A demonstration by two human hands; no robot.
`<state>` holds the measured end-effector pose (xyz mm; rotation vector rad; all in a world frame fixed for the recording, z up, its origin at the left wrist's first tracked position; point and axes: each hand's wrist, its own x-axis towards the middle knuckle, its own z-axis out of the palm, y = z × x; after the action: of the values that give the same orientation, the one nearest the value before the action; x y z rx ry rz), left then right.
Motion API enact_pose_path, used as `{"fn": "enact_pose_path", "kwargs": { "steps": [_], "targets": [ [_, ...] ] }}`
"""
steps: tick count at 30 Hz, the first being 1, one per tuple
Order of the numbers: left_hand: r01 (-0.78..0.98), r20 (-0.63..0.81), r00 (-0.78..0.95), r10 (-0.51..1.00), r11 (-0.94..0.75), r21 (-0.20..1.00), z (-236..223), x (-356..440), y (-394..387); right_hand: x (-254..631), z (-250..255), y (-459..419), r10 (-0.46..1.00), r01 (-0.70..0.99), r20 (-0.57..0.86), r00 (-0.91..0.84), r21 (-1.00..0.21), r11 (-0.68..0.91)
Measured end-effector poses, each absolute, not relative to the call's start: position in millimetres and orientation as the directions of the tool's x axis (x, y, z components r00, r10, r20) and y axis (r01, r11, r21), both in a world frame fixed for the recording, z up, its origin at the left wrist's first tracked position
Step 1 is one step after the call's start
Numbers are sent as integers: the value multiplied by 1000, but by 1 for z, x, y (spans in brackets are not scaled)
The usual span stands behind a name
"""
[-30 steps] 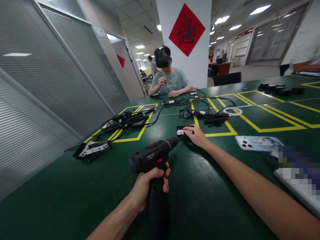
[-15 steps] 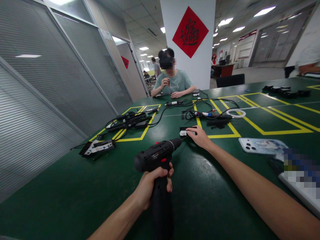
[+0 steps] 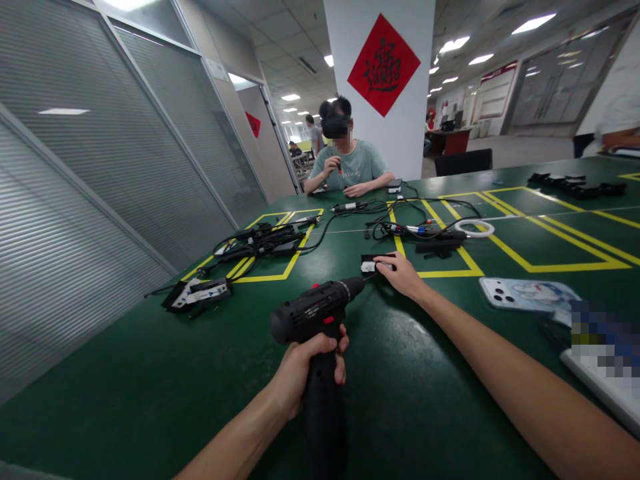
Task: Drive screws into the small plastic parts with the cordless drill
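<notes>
My left hand is wrapped round the handle of a black cordless drill. The drill lies tilted above the table, its chuck pointing up and to the right. A thin bit reaches from the chuck to the near side of a small black and white part. On the table, my right hand grips that part from its right side, the fingers bent over its top. Those fingers cover the part's right end. Whether the bit touches the part I cannot tell.
Black cables lie heaped at left, near a black and white housing. More cables and a white ring lie beyond my right hand. A phone rests at right. Across the green table sits a person in a headset.
The view has shifted very slightly. Both hands, the drill and the small part keep the same positions relative to each other.
</notes>
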<state>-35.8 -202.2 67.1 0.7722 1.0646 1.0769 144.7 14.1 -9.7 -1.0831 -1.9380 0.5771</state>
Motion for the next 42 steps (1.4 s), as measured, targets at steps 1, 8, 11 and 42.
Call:
{"fn": "enact_pose_path", "kwargs": {
  "steps": [1, 8, 11, 42],
  "targets": [
    [-306, -296, 107, 949, 315, 898, 67, -36, -202, 145, -10, 14, 851, 473, 435, -294, -708, 525],
    [-308, -295, 111, 949, 315, 898, 65, -37, -202, 145, -9, 14, 849, 468, 438, -296, -708, 529],
    [-311, -289, 111, 951, 309, 899, 62, -37, -201, 145, -9, 14, 849, 468, 439, -293, -709, 528],
    [-323, -252, 124, 960, 280, 904, 51, -40, -202, 145, -9, 14, 848, 475, 438, -297, -703, 530]
  ]
}}
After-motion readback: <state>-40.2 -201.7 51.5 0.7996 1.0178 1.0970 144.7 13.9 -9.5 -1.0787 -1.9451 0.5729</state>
